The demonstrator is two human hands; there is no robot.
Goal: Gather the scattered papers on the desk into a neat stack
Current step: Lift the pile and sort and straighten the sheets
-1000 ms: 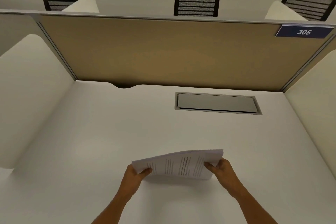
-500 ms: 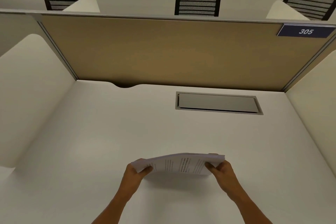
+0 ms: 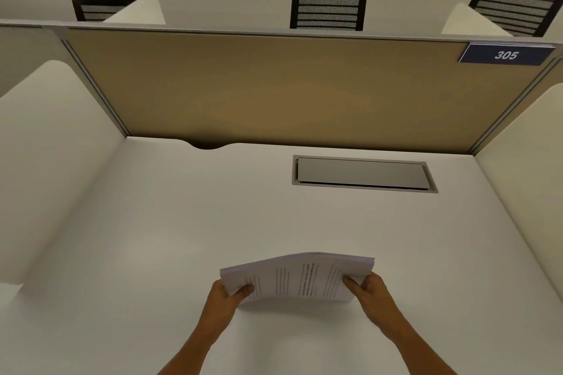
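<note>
A stack of printed white papers point(image 3: 300, 278) stands tilted on its long edge on the white desk point(image 3: 170, 237), near the front middle. My left hand point(image 3: 227, 295) grips the stack's left end, thumb on the printed face. My right hand point(image 3: 370, 289) grips the right end the same way. The top edge of the stack bows upward in the middle. No other loose sheets show on the desk.
A grey cable hatch point(image 3: 362, 173) is set into the desk at the back right. A tan partition point(image 3: 274, 91) closes the back, with a blue "305" sign point(image 3: 505, 55). White side panels point(image 3: 45, 161) flank the desk. Black chairs point(image 3: 329, 7) stand beyond.
The stack dipped flatter toward the desk half a second ago and now stands tilted up again, showing more of its printed face. Both hands kept their grip at the ends.
</note>
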